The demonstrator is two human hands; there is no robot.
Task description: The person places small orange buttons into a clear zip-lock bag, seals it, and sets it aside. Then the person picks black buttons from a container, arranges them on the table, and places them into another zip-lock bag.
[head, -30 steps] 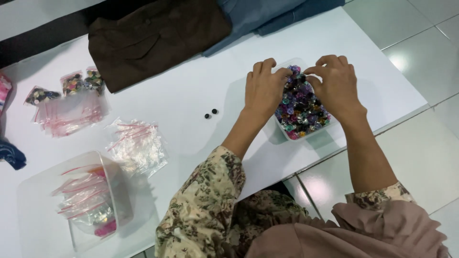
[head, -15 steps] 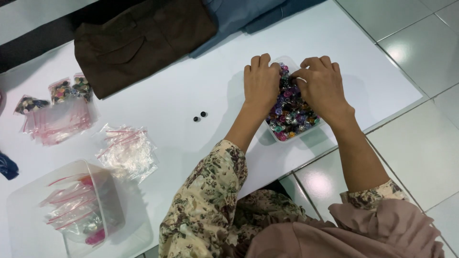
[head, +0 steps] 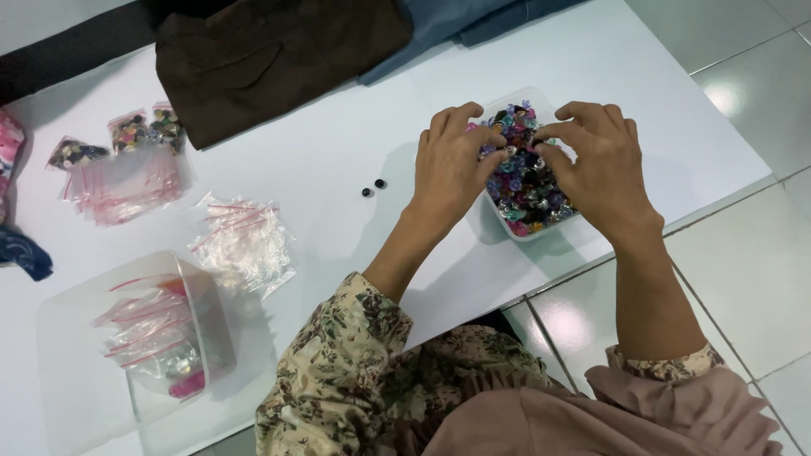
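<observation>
- Both hands have stayed over the tub (head: 541,230) since the earlier frame; the view has shifted slightly.
- Tub: small, pale, squarish, no clear long axis; it sits near the table's (head: 338,169) front right edge.
- Left hand (head: 452,165) and right hand (head: 596,169): fingers curled, tips pinching among the beads (head: 524,181); whether any bead is gripped cannot be told.
- Beads: mixed purple, blue, pink, glossy.
- Nearby: two black beads (head: 372,187) left of the tub, bags (head: 245,241), brown cloth (head: 279,59).

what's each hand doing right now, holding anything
Left hand: fingers pinched in the tray of beads; hold unclear.
Right hand: same, cannot tell.
</observation>
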